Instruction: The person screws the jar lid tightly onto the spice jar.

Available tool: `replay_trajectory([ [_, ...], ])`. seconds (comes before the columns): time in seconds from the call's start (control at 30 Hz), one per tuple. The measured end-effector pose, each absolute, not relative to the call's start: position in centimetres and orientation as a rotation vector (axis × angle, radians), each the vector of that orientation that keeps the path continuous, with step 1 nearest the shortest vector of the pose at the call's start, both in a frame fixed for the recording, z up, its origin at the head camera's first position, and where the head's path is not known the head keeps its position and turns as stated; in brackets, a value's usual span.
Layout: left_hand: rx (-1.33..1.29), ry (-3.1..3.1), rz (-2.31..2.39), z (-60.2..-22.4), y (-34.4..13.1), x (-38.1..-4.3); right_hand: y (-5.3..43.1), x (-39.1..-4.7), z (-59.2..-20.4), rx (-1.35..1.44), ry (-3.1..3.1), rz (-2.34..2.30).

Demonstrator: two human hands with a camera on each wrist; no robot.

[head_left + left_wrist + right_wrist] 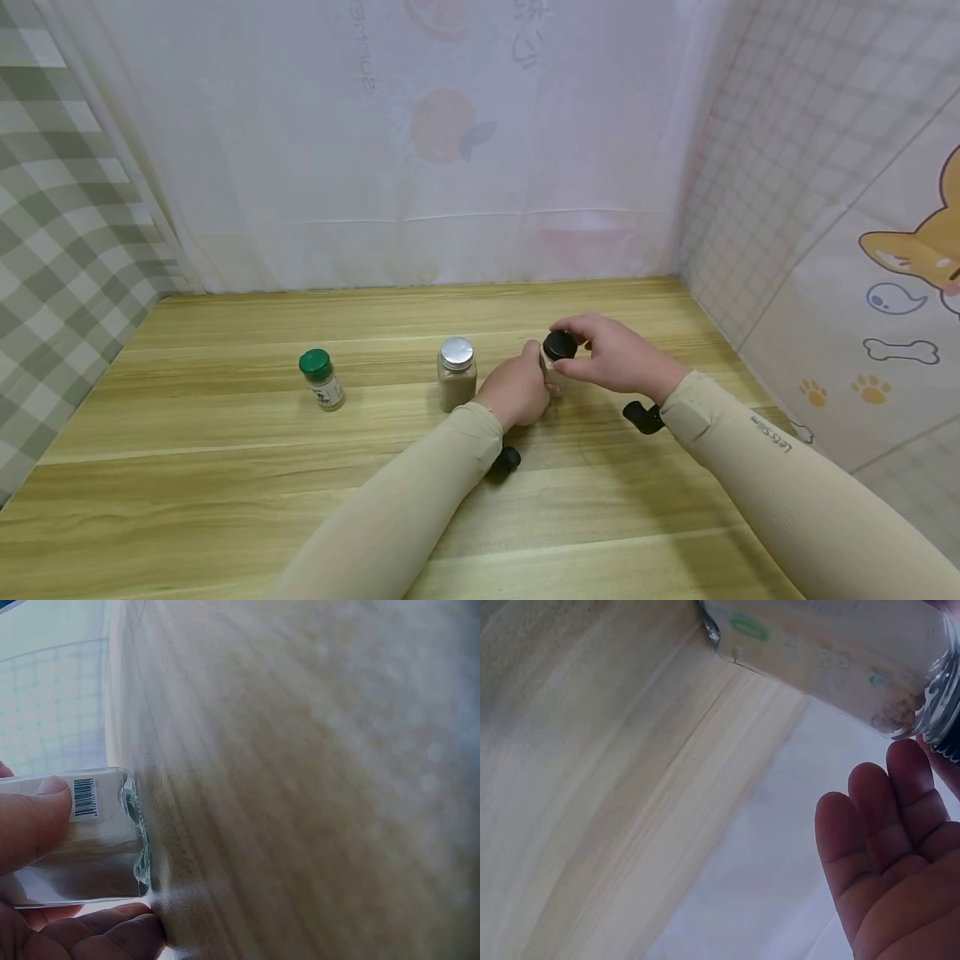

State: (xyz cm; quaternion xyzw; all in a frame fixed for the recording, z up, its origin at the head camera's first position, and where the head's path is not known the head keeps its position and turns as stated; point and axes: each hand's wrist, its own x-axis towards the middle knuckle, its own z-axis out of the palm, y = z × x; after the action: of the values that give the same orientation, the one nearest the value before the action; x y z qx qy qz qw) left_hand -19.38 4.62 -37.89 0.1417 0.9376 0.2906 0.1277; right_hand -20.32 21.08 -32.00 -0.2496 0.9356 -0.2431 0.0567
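A square-sided glass spice jar [556, 385] with a black lid [559, 345] stands upright on the wooden table, right of the middle. My left hand [517, 387] grips its body, the thumb lying near a barcode label in the left wrist view. My right hand [611, 354] pinches the black lid from the right between thumb and fingers. In the right wrist view the jar [817, 660] shows faint printing and brownish contents near its neck, while several fingers [877, 799] stick out beside the lid. Whether the lid is loose, I cannot tell.
Just left of my left hand stands a glass jar with a silver lid [457, 375]. Farther left is a small bottle with a green cap [322, 379]. Small black pieces show beside my left sleeve [504, 461] and right sleeve [642, 417]. Printed curtains [442, 208] border the table.
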Motion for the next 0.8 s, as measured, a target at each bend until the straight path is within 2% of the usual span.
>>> replay_trajectory([
  [0.47,0.427,2.725,0.846,-37.94,4.63,-19.41,20.88,-20.15,-32.29,-0.696,2.884,-0.75],
  [0.8,0.41,2.726,0.853,-38.02,4.66,-19.43,21.34,-20.29,-32.32,-0.86,2.825,-0.773],
])
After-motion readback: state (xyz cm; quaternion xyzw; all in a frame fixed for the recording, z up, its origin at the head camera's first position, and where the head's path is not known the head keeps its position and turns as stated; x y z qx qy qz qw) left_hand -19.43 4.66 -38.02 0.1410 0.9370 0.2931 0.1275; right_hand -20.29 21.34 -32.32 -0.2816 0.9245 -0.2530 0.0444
